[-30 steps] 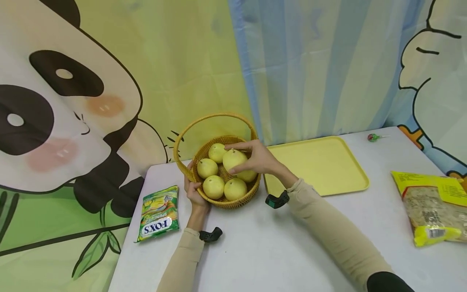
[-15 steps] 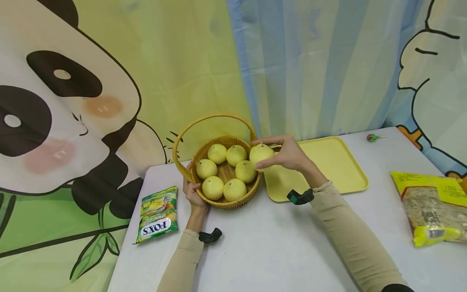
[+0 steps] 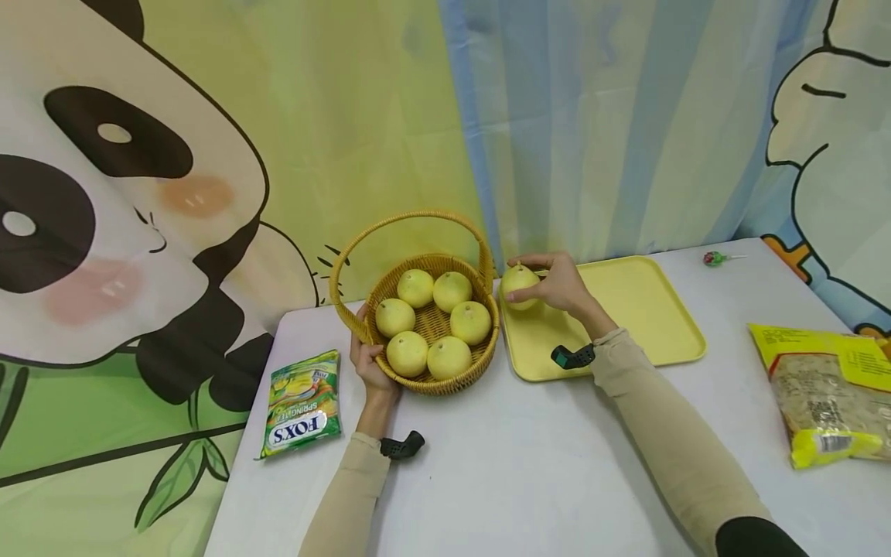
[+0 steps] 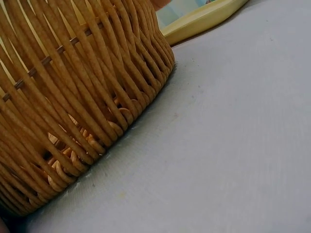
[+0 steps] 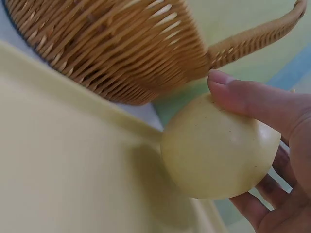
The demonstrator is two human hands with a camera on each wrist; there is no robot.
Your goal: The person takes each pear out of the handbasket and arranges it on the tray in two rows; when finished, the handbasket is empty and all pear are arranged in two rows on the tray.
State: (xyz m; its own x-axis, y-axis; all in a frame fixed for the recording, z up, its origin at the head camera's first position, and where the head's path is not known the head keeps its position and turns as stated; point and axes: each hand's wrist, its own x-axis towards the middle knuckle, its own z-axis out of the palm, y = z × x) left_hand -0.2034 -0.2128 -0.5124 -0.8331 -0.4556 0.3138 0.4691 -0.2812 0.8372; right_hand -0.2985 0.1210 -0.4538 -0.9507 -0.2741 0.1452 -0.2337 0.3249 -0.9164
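My right hand (image 3: 557, 288) pinches a round yellow pear (image 3: 519, 285) between thumb and fingers over the left end of the yellow tray (image 3: 643, 309). In the right wrist view the thumb lies on one side of the pear (image 5: 218, 150), the fingers are partly behind it, and its shadow falls on the tray (image 5: 63, 160); I cannot tell whether it touches. My left hand (image 3: 372, 375) holds the left side of the wicker basket (image 3: 431, 384), some of its fingers hidden behind the wall. Several similar pears (image 3: 407, 353) lie in a ring inside the basket.
A green candy bag (image 3: 302, 404) lies left of the basket. At the right are a yellow-ended clear bag (image 3: 821, 398) and, farther back, a lollipop (image 3: 715, 258). The basket's tall arched handle (image 3: 418, 215) rises near the curtain. White cloth covers the table (image 3: 501, 480).
My right hand has lifted a pear out of the basket and carried it right, then lowered it over the tray's left end. The left hand has stayed at the basket.
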